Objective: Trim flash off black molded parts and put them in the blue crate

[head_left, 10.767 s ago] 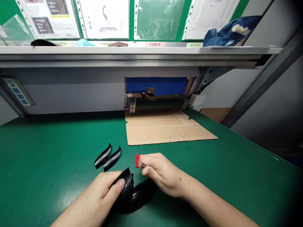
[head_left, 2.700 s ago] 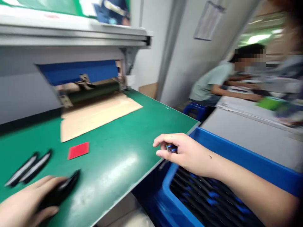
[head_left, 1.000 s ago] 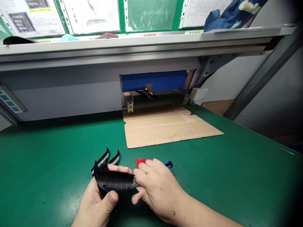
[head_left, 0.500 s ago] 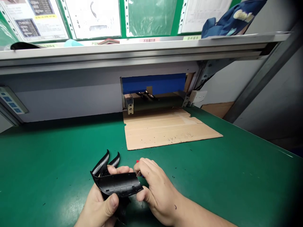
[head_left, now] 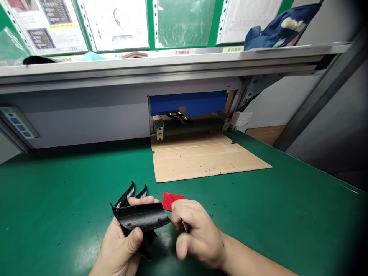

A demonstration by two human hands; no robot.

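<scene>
My left hand (head_left: 122, 245) is wrapped round several curved black plastic shell parts (head_left: 143, 217), thumb on the front edge and fingers behind. The uppermost part shows its hollow, ribbed inside. Two pointed, glossy tips (head_left: 125, 194) stick up behind the fingers. Just right of the shell's end, my right hand (head_left: 198, 234) is closed round a small knife (head_left: 186, 227); only a sliver of metal and a dark bit show, the rest hidden by the fingers. A red tag (head_left: 172, 201) with dark writing sticks out behind the right knuckles; whether it is fixed to the knife I cannot tell.
A cardboard sheet (head_left: 201, 163) lies on the green table (head_left: 71, 184), with small black scraps around. Behind it is an opening with a blue flap (head_left: 188, 102) and a dark roller or belt (head_left: 198, 124). A metal-edged shelf (head_left: 172, 69) runs above. A socket strip (head_left: 18, 122) is at left.
My right hand has drawn back to the right, off the shell's end, and turned, so more of the red tag shows. My left hand still holds the black parts, tilted slightly.
</scene>
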